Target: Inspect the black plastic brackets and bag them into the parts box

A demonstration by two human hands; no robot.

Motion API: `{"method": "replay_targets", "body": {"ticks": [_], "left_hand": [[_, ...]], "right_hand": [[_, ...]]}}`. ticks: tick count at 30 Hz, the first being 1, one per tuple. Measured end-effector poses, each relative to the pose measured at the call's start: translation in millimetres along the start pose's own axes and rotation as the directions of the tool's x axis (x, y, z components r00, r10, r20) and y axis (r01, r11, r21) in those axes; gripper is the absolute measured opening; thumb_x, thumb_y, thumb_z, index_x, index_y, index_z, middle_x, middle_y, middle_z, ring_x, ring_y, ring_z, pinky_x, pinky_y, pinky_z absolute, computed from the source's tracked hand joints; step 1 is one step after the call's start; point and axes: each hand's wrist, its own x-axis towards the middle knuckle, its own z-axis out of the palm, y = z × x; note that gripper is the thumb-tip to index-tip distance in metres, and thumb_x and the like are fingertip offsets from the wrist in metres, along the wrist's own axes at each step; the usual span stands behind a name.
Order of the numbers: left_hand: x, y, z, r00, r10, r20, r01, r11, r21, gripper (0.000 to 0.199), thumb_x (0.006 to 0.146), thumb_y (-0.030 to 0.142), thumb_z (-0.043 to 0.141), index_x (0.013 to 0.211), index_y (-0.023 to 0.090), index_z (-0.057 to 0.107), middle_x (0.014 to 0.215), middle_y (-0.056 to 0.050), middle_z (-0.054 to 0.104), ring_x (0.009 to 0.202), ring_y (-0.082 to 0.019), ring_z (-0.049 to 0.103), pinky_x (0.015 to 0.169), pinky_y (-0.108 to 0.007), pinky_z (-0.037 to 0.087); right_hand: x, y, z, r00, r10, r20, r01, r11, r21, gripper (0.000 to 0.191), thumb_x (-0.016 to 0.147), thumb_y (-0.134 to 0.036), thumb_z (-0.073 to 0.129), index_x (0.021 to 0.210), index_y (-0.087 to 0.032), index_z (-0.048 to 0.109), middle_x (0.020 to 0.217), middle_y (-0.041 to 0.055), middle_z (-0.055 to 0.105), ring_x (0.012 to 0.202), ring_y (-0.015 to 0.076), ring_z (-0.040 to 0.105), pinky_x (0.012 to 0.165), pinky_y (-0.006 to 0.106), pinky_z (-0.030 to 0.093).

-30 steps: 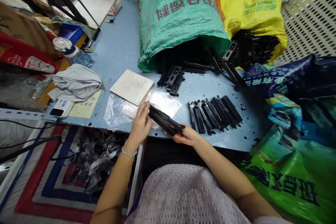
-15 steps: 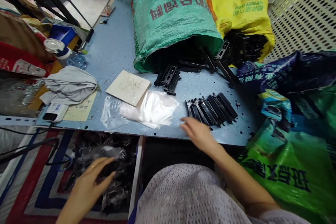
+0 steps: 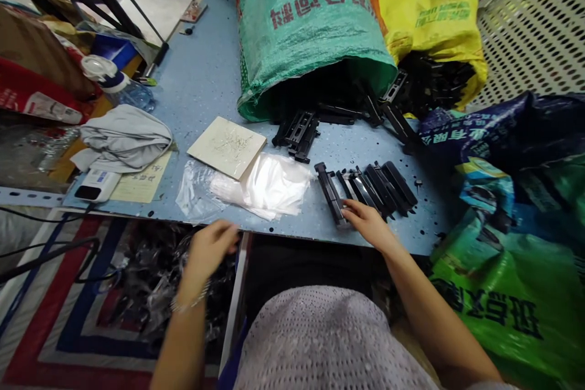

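My right hand (image 3: 369,223) grips the near end of a long black plastic part (image 3: 329,194) between thumb and fingers. That part lies slanted on the blue table, a little left of a row of similar black plastic parts (image 3: 381,189). My left hand (image 3: 211,250), slightly blurred, is loosely bent with nothing visible in it. It hovers at the table's front edge, just below a stack of clear plastic bags (image 3: 278,186). A square cream tile (image 3: 227,146) rests partly over the bags. Black clutter in clear wrapping (image 3: 150,292) lies below the table edge.
An open green woven sack (image 3: 315,30) spills black parts (image 3: 299,134) at the back. Beside it stands a yellow sack (image 3: 434,6). A grey cloth (image 3: 125,137), a white device (image 3: 97,186) and a water bottle (image 3: 121,85) are at left. Green bags (image 3: 507,292) crowd the right.
My left hand has moved up and right, from over the wrapped clutter to the table edge. My right hand has taken hold of one black plastic part, now apart from the row.
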Motion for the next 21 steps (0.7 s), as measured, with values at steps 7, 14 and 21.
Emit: {"method": "replay_targets", "body": {"ticks": [7,14,21], "left_hand": [[77.1,93.6,124.2,0.887,0.456,-0.070,-0.425,0.867,0.258,0.008,0.087,0.018,0.061,0.080,0.014,0.063,0.092,-0.013,0.063,0.092,-0.026,0.062,0.085,-0.040,0.050],[96.6,66.4,93.9,0.976,0.216,0.035,-0.195,0.930,-0.311,0.023,0.073,0.034,0.074,0.069,0.017,0.059,0.064,0.002,0.057,0.058,-0.012,0.052,0.055,-0.024,0.040],[78.9,65.9,67.6,0.958,0.254,-0.132,-0.285,0.821,-0.494,0.027,0.073,0.027,0.074,0.078,0.019,0.049,0.080,0.001,0.059,0.074,-0.011,0.058,0.071,-0.024,0.047]], "right_hand": [[7.0,-17.8,16.4,0.990,-0.050,0.128,-0.054,0.717,0.695,0.040,0.080,-0.039,0.073,0.114,-0.019,0.063,0.097,0.0069,0.073,0.089,0.0198,0.069,0.078,0.033,0.053],[31.4,-66.5,37.3,0.916,-0.194,0.351,-0.196,0.545,0.815,0.037,0.077,-0.037,0.078,0.104,-0.020,0.061,0.103,0.0096,0.074,0.084,0.0205,0.072,0.078,0.035,0.056],[64.1,-57.0,76.2,0.928,-0.122,0.353,-0.253,0.491,0.834,0.037,0.068,-0.032,0.083,0.093,-0.018,0.059,0.081,0.0032,0.074,0.071,0.0165,0.071,0.065,0.027,0.054]]}}
